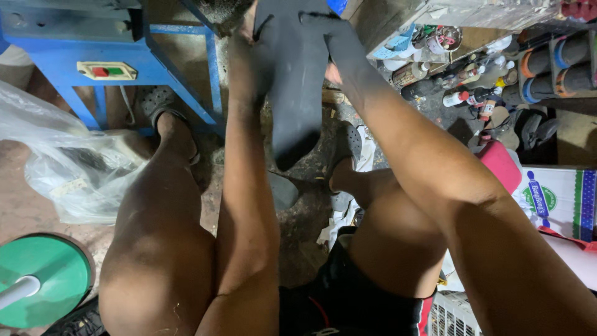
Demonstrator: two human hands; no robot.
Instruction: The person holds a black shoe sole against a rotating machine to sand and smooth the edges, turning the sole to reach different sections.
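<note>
we held a dark rubber sole (292,81) up between our knees, raised near the top of the view, likely so its flat face turned to us for working. our left hand (245,65) clasped its left edge, fingers closed round it, and our right hand (339,46), blackened with grime, pinched its upper right corner. the sole hung downward from both grips, its rounded tip over the dirty floor (305,218). a blue machine stand (124,56) stood just beyond, bottles (460,93) cluttered to the right.
</note>
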